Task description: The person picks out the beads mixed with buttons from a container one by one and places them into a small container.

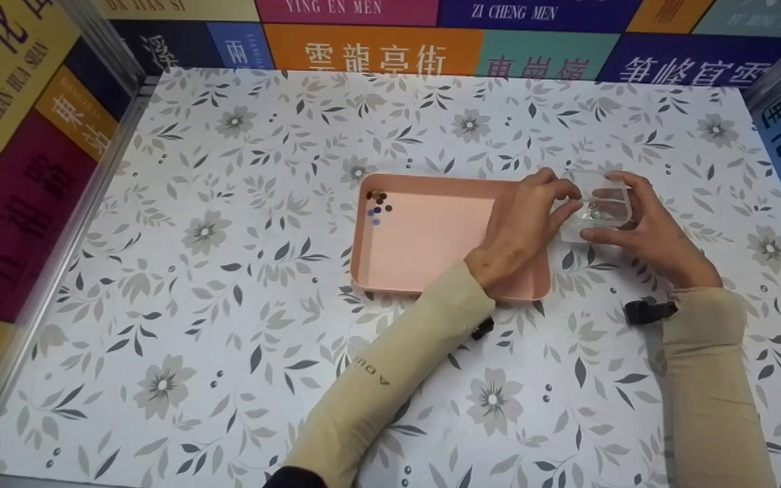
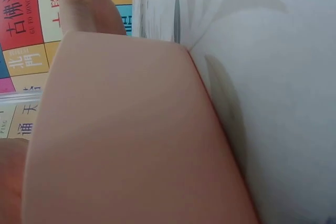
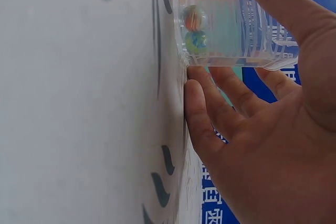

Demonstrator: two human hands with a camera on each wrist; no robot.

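On the flowered table [image 1: 241, 285], largest to smallest, as I read it remotely:
Pink tray [image 1: 424, 237]: mid-table; beads [image 1: 377, 203] clustered in its far-left corner.
Right hand [image 1: 648, 230]: fingers curled round the clear box [image 1: 601, 203], just right of the tray.
Left hand [image 1: 523, 224]: fingertips pinching the box's left side.
Box contents: small bead [image 3: 194, 30] inside.
Handling, my judgement: I would hold the box level and steady.

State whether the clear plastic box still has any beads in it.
Not empty: the clear box shows two beads against its wall.
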